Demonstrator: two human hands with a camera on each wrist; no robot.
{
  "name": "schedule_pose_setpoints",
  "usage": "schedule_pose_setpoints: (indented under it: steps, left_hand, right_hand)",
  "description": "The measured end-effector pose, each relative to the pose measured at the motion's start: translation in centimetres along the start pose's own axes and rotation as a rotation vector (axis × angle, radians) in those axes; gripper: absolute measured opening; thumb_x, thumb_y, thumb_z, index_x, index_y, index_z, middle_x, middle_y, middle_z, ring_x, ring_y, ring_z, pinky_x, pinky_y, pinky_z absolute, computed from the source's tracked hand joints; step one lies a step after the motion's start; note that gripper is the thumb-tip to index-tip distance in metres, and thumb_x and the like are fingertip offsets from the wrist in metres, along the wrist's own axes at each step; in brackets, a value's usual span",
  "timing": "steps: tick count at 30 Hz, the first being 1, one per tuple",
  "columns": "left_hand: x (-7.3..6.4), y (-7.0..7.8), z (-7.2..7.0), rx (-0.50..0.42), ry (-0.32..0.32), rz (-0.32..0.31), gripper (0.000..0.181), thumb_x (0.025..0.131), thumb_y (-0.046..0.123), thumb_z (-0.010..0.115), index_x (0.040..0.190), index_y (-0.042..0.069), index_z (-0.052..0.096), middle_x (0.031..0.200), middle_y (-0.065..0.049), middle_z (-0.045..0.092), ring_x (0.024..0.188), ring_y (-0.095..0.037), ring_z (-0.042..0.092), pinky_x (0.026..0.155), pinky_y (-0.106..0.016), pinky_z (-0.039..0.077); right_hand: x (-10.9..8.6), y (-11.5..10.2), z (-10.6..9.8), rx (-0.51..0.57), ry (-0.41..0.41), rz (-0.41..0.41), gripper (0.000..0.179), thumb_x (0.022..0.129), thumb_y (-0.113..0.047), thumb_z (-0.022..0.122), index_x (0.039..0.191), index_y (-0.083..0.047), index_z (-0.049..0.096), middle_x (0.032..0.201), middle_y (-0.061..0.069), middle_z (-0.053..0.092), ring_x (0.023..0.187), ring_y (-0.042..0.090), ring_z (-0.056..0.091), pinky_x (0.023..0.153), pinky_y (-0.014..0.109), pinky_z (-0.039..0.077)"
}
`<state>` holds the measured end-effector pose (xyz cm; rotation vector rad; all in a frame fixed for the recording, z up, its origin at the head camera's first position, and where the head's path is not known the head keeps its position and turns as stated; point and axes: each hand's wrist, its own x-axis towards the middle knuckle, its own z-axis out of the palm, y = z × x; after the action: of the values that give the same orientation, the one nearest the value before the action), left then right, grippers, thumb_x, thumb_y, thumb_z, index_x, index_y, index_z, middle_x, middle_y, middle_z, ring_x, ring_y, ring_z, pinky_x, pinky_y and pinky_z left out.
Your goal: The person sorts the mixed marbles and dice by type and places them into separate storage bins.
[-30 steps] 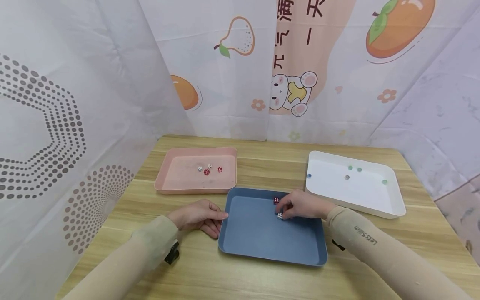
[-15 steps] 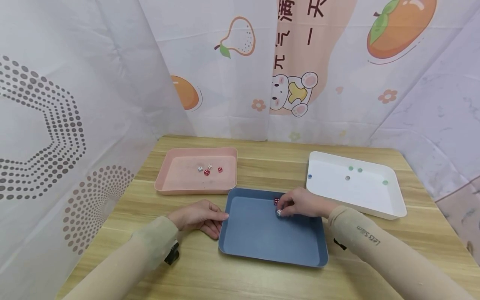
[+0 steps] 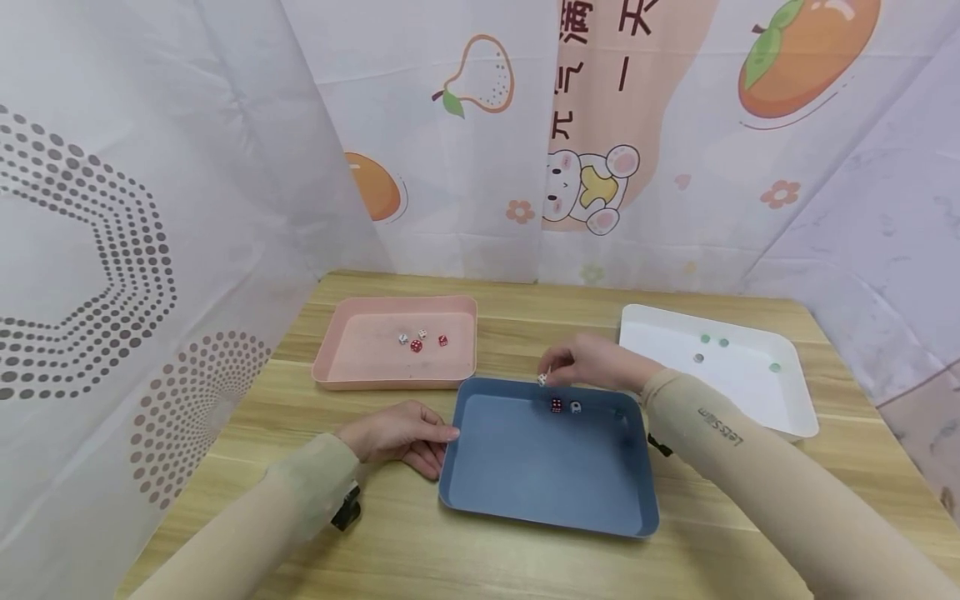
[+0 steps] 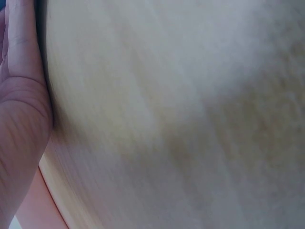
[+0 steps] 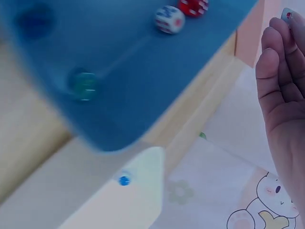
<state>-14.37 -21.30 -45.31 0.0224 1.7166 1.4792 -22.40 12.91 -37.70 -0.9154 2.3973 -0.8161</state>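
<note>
Since the last frame the right hand (image 3: 588, 362) has moved far and left, from the blue tray's (image 3: 547, 471) floor to its far rim. Thumb and fingertips are closed in a pinch on a white die (image 3: 542, 379), held at that rim. Left hand (image 3: 401, 435): unmoved, fingers loose, grasping nothing, thumb touching the left rim. A red die (image 3: 556, 406) and second white die (image 3: 575, 407) lie side by side near the tray's far wall.

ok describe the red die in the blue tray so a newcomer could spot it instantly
At the front of the table is the blue tray. Near its far wall, the red die sits just left of a white die; it is the only red die inside.
</note>
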Motion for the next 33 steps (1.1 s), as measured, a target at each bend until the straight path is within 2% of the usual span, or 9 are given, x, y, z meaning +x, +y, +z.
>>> schedule_pose_setpoints:
  steps: [5, 12, 18, 24, 33]
  left_hand:
    - [-0.1, 0.1, 0.1, 0.003, -0.002, 0.000, 0.031, 0.097, 0.029, 0.072, 0.090, -0.001, 0.069, 0.080, -0.013, 0.071, 0.069, -0.020, 0.073, 0.073, -0.042, 0.065]
    - [0.0, 0.2, 0.0, 0.005, -0.004, -0.011, 0.031, 0.098, 0.029, 0.071, 0.093, -0.002, 0.070, 0.081, -0.013, 0.071, 0.070, -0.019, 0.074, 0.073, -0.040, 0.065]
    - [0.0, 0.2, 0.0, 0.004, -0.009, -0.017, 0.031, 0.099, 0.028, 0.070, 0.093, -0.002, 0.071, 0.081, -0.013, 0.072, 0.070, -0.019, 0.074, 0.073, -0.040, 0.065]
    - [-0.1, 0.2, 0.0, 0.002, -0.011, -0.014, 0.031, 0.098, 0.029, 0.071, 0.093, -0.002, 0.070, 0.081, -0.013, 0.072, 0.070, -0.019, 0.074, 0.073, -0.040, 0.065]
    - [-0.1, 0.3, 0.1, 0.004, -0.004, -0.019, 0.031, 0.098, 0.029, 0.071, 0.094, -0.002, 0.070, 0.081, -0.014, 0.071, 0.069, -0.019, 0.074, 0.072, -0.040, 0.065]
  right_hand:
    - [2.1, -0.5, -0.9, 0.031, 0.001, 0.044, 0.017, 0.099, -0.023, 0.070, 0.113, -0.015, 0.075, 0.095, 0.003, 0.073, 0.086, 0.016, 0.065, 0.082, 0.039, 0.058]
    - [5.5, -0.9, -1.3, 0.100, 0.024, 0.031, 0.015, 0.099, -0.020, 0.070, 0.109, -0.011, 0.076, 0.095, 0.013, 0.072, 0.083, 0.020, 0.063, 0.086, 0.053, 0.057]
    - [7.8, -1.5, -1.5, 0.085, 0.046, 0.036, 0.014, 0.099, -0.021, 0.070, 0.106, -0.011, 0.076, 0.090, 0.004, 0.071, 0.084, 0.020, 0.063, 0.084, 0.045, 0.058]
    - [9.8, -1.9, -1.6, 0.082, 0.070, 0.044, 0.016, 0.098, -0.021, 0.071, 0.107, -0.009, 0.076, 0.088, 0.005, 0.071, 0.081, 0.020, 0.062, 0.079, 0.039, 0.057]
    - [12.7, -1.9, -1.0, 0.077, 0.103, 0.100, 0.016, 0.097, -0.021, 0.072, 0.107, -0.009, 0.077, 0.087, 0.006, 0.072, 0.079, 0.020, 0.061, 0.068, 0.028, 0.050]
